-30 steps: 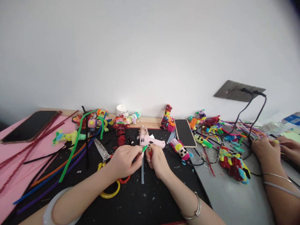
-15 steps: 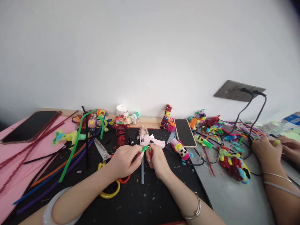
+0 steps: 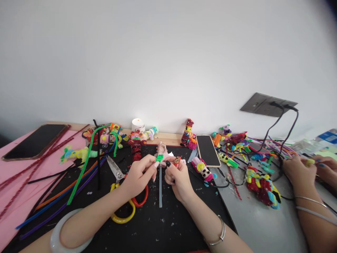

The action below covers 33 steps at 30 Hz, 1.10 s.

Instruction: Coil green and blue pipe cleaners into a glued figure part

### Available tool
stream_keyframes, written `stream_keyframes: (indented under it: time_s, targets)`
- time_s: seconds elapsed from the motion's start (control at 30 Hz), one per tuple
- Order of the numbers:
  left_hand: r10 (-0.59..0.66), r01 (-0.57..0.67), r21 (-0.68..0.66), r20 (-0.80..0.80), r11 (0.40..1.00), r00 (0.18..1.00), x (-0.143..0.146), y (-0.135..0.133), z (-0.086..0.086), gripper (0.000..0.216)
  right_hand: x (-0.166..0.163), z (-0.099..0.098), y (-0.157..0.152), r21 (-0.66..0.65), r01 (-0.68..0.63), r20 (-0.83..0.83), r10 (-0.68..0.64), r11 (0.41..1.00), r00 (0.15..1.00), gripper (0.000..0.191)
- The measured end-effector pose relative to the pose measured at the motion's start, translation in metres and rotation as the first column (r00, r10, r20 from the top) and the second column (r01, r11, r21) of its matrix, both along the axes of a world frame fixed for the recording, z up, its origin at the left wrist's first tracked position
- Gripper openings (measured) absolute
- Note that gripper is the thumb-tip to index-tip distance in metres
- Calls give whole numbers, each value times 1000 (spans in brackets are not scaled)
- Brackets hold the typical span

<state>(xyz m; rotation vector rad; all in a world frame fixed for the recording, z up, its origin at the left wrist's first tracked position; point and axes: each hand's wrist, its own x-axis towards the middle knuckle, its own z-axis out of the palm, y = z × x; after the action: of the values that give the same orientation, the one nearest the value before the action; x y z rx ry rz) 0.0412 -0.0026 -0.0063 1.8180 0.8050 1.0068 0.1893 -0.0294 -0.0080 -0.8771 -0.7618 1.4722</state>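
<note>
Viewed remotely through the head camera, I record the following. My left hand (image 3: 139, 175) has its grip closed on a small green piece (image 3: 159, 158), pinched between thumb and fingers. The green piece is at the centre of the view, raised in front of the pink glue gun (image 3: 161, 149). My right hand (image 3: 180, 182) is just beside it, fingers curled; I cannot tell whether that grip holds anything. A translucent glue stick (image 3: 160, 196) extends towards me between the hands. Scissors (image 3: 119, 174) with red and yellow handles lie partly under my left forearm, on a black mat (image 3: 163, 232). A pale-rimmed phone (image 3: 208, 151) lies to the right. Beyond, over the grey counter (image 3: 242, 218), a co-worker's hand (image 3: 298, 170) is near a small yellow piece (image 3: 310, 162).
</note>
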Motion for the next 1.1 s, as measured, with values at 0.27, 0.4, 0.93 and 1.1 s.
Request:
stream_keyframes:
  time_s: [0.27, 0.4, 0.93, 1.1]
  targets:
    - [-63, 64, -118, 8, 991, 998, 3, 2, 1, 18, -2, -1, -1, 7, -53, -42, 53, 999, 998, 23]
    - [-78, 75, -136, -19, 988, 997, 3, 3, 0, 19, -1, 0, -1, -1, -51, -47, 51, 999, 998, 23]
    - [38, -39, -185, -9, 982, 999, 1, 10, 1, 17, 9, -4, 5, 88, 38, 275, -61, 995, 960, 16]
    - [47, -52, -181, -34, 982, 998, -3, 18, 5, 15, 15, 2, 7, 109, -26, 567, -41, 994, 823, 10]
